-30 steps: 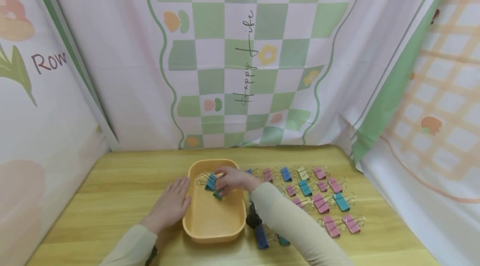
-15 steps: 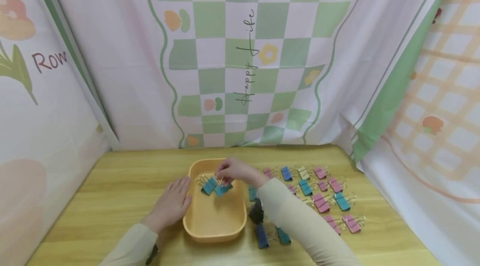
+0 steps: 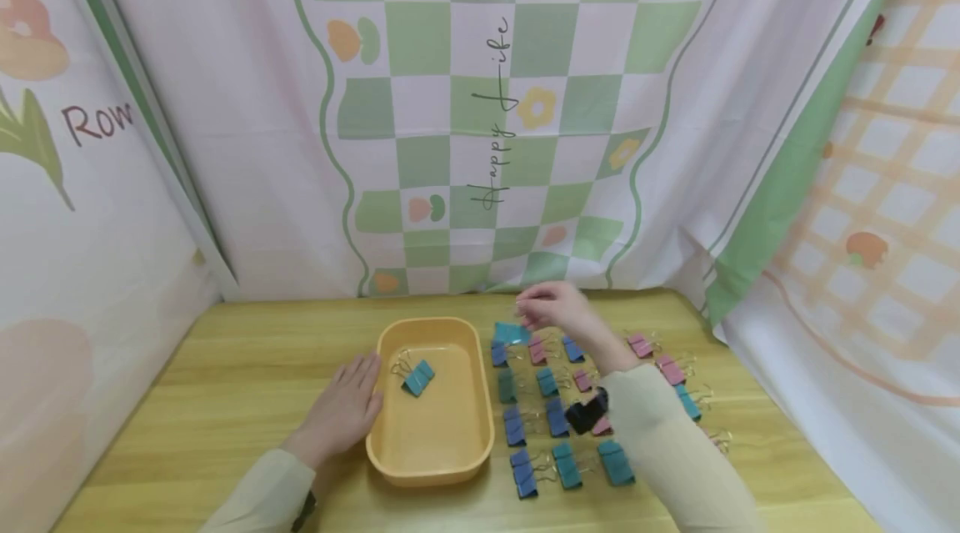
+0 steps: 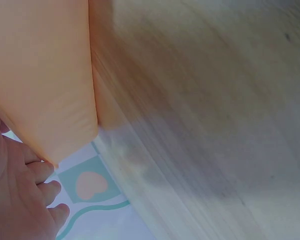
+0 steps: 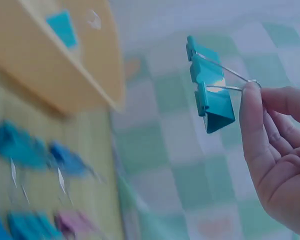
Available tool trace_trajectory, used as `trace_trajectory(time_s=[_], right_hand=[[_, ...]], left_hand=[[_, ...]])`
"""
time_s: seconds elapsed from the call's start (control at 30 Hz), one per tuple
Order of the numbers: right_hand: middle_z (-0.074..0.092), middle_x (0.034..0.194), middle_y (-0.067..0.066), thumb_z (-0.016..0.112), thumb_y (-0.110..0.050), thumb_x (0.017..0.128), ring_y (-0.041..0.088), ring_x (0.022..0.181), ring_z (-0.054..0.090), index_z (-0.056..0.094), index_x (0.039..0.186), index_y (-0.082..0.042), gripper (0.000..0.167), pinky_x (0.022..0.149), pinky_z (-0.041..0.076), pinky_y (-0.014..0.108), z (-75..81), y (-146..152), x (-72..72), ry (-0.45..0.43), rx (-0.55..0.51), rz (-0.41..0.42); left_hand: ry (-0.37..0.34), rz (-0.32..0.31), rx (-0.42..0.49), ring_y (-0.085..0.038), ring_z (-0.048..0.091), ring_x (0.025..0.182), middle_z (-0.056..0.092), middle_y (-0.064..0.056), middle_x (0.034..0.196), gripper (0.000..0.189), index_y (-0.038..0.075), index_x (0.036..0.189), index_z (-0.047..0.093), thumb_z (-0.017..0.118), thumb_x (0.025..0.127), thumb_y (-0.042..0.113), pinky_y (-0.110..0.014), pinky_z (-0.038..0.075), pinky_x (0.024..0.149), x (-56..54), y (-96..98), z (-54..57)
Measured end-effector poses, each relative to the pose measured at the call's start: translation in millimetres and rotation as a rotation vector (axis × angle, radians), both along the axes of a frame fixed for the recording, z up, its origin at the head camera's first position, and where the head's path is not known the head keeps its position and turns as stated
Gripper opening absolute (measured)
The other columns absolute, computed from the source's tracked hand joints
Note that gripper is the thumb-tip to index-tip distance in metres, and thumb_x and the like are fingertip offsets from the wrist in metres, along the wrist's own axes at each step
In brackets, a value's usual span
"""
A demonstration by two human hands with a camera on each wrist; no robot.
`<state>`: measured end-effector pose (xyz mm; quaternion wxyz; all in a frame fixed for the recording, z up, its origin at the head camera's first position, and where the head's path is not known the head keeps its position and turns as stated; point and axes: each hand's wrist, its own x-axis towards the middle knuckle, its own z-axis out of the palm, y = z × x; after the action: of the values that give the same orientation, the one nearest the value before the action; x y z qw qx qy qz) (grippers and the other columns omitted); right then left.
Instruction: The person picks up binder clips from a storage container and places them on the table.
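Observation:
My right hand pinches a teal binder clip by its wire handles, between thumb and fingertips. In the head view this clip hangs above the table, right of the tray's far corner, near the back row of clips. The yellow plastic tray stands left of the rows. Another teal binder clip lies inside it, toward the far left. Against the tray's left side rests my left hand, its fingers fairly straight; the left wrist view shows its fingertips along the tray wall.
Several binder clips stand in rows right of the tray: a blue one, a teal one and a pink one among them. My right forearm covers some. A checked curtain hangs behind the wooden table.
My right hand has lifted one teal binder clip out of the tray and carried it right, over the back row. The clip left in the tray turned slightly. My left hand has stayed put.

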<state>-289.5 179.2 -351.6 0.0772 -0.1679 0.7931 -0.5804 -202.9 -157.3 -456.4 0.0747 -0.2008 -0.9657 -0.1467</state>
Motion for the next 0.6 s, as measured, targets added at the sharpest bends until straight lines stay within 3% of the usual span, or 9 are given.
trace_trajectory(time_s=[0.13,0.2,0.3,0.4,0.5,0.6], right_hand=[[0.064,0.094,0.019,0.057,-0.009,0.09,0.016,0.076,0.063,0.052,0.111,0.017,0.034,0.074,0.054,0.03,8.3,53.2,4.6,0.066,-0.006,-0.15],[0.065,0.091,0.012,0.057,-0.011,0.091,0.012,0.076,0.063,0.05,0.113,0.018,0.038,0.074,0.053,0.026,9.1,82.2,7.1,0.091,-0.017,-0.223],[0.066,0.084,0.002,0.056,-0.009,0.092,0.008,0.073,0.063,0.054,0.109,0.015,0.03,0.071,0.053,0.023,5.3,124.7,12.3,0.091,-0.124,-0.318],[0.067,0.078,-0.001,0.056,-0.004,0.091,0.009,0.07,0.064,0.063,0.096,0.002,0.01,0.068,0.053,0.021,-6.3,166.8,17.7,0.063,-0.3,-0.389],[0.067,0.076,0.002,0.058,-0.002,0.089,0.011,0.069,0.065,0.067,0.084,-0.011,0.014,0.067,0.053,0.021,-23.2,206.5,22.0,0.023,-0.447,-0.45],[0.067,0.078,0.004,0.06,-0.003,0.088,0.011,0.073,0.066,0.067,0.084,-0.01,0.012,0.069,0.053,0.021,-46.8,247.8,20.5,0.009,-0.502,-0.46]], left_hand=[[0.011,0.001,0.005,-0.04,0.023,0.132,0.027,-0.024,0.144,0.052,-0.01,0.138,0.03,0.039,0.098,0.021,-0.051,0.017,0.107,0.4,-0.4,-0.8],[0.011,0.0,0.003,-0.039,0.023,0.132,0.027,-0.024,0.144,0.051,-0.01,0.138,0.03,0.039,0.098,0.021,-0.051,0.016,0.107,0.4,-0.4,-1.2],[0.005,0.001,-0.006,-0.039,0.022,0.132,0.027,-0.024,0.144,0.052,-0.01,0.139,0.029,0.038,0.098,0.021,-0.05,0.016,0.108,0.6,-0.1,-1.3],[-0.004,0.003,-0.004,-0.038,0.022,0.133,0.026,-0.024,0.144,0.052,-0.009,0.139,0.029,0.038,0.098,0.021,-0.05,0.015,0.108,1.0,0.5,-0.5],[-0.008,0.005,0.003,-0.039,0.022,0.133,0.026,-0.024,0.144,0.052,-0.009,0.139,0.029,0.039,0.098,0.021,-0.05,0.015,0.108,1.5,0.5,0.2],[-0.002,0.006,0.0,-0.039,0.022,0.132,0.027,-0.024,0.144,0.052,-0.009,0.139,0.029,0.039,0.098,0.02,-0.05,0.016,0.108,1.5,0.4,0.5]])
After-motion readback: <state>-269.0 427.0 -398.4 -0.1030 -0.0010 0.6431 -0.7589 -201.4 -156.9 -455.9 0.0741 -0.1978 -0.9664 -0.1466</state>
